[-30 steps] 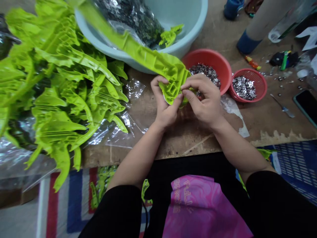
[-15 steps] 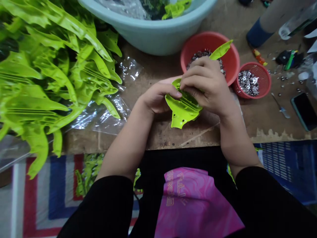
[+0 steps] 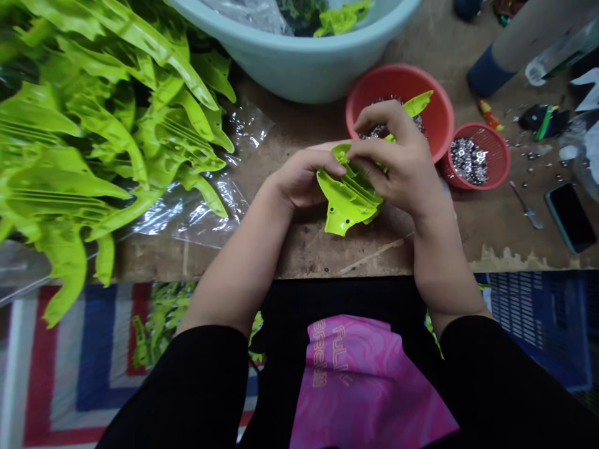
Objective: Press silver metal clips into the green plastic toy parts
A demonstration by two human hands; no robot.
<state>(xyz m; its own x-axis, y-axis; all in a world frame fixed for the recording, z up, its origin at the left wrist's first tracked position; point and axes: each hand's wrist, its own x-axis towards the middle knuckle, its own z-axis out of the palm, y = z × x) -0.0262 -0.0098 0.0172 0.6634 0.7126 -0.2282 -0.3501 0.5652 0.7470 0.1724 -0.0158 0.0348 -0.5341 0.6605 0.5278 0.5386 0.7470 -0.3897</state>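
I hold a lime-green ribbed plastic part [image 3: 350, 202] over the wooden table edge [image 3: 327, 249]. My left hand [image 3: 304, 178] grips its left side, thumb pressed on the top rim. My right hand [image 3: 397, 162] is closed over its upper right, fingers pinched against the ribs. The part's long narrow end [image 3: 418, 101] sticks out behind my right hand, above the larger red bowl [image 3: 435, 106] of small metal pieces. Whether the right fingers also pinch a small metal piece is hidden.
A big pile of the same green parts [image 3: 93, 125] lies on clear plastic at the left. A pale blue basin [image 3: 299, 56] stands at the back. A small red basket [image 3: 489, 140] of metal pieces, a screwdriver [image 3: 526, 209] and a phone [image 3: 569, 217] lie to the right.
A second ago the part's long end pointed up and left across the basin; it has been turned round so the long end points right, over the red bowl. Both hands keep their hold.
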